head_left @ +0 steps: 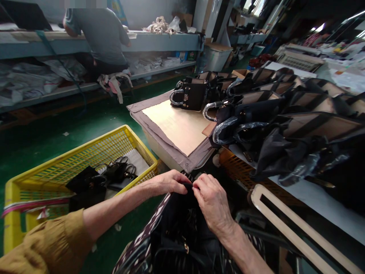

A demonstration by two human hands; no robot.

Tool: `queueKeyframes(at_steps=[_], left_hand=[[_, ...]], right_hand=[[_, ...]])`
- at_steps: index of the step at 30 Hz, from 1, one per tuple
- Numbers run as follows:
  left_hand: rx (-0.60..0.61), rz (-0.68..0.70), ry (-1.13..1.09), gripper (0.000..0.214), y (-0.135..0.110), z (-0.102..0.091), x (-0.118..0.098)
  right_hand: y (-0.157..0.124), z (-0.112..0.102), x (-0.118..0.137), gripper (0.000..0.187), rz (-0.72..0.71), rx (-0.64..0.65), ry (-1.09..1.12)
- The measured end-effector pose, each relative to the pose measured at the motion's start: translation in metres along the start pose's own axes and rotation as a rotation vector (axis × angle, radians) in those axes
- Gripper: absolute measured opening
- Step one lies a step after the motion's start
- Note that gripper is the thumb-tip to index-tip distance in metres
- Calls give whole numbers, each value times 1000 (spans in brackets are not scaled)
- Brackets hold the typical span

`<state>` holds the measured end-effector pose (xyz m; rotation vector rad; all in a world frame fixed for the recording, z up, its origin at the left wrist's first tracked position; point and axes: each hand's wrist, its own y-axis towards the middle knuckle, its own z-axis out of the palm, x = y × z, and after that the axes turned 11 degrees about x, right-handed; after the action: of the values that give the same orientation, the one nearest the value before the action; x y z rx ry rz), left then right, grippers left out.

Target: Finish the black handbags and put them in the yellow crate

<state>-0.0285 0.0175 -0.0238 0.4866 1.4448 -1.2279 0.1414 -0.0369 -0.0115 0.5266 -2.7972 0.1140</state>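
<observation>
A black handbag (182,228) with a gold-coloured metal fitting lies across my lap. My left hand (173,182) pinches the bag's far edge between thumb and fingers. Close beside it, my right hand (211,196) grips the same edge, thumb and forefinger pressed together. The two sets of fingertips almost meet. Whatever fine part of the edge sits between them is too dark and small to make out. Patterned cloth (142,243) covers my legs under the bag.
A yellow basket (125,133) with several small black bags stands at left. Ahead is a cloth-covered stand (134,108) with a pale board (171,121). Black handbags (194,95) crowd the right. A light wooden frame (285,220) juts in at right. A person (99,34) works at the far bench.
</observation>
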Motion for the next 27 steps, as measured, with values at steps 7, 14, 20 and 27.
queueKeyframes(at_steps=[7,14,20,27], left_hand=[[-40,-16,66,33,1,0,2],[-63,-45,173,33,2,-2,4],[-72,-77,279,34,2,-2,-4],[10,-14,541,30,17,-21,-10]], right_hand=[[-4,6,3,17,-69,-22,-167],[-5,7,4,25,-188,-44,-314],[-6,12,0,19,-99,-45,-190],[0,11,2,18,-71,-26,-125]])
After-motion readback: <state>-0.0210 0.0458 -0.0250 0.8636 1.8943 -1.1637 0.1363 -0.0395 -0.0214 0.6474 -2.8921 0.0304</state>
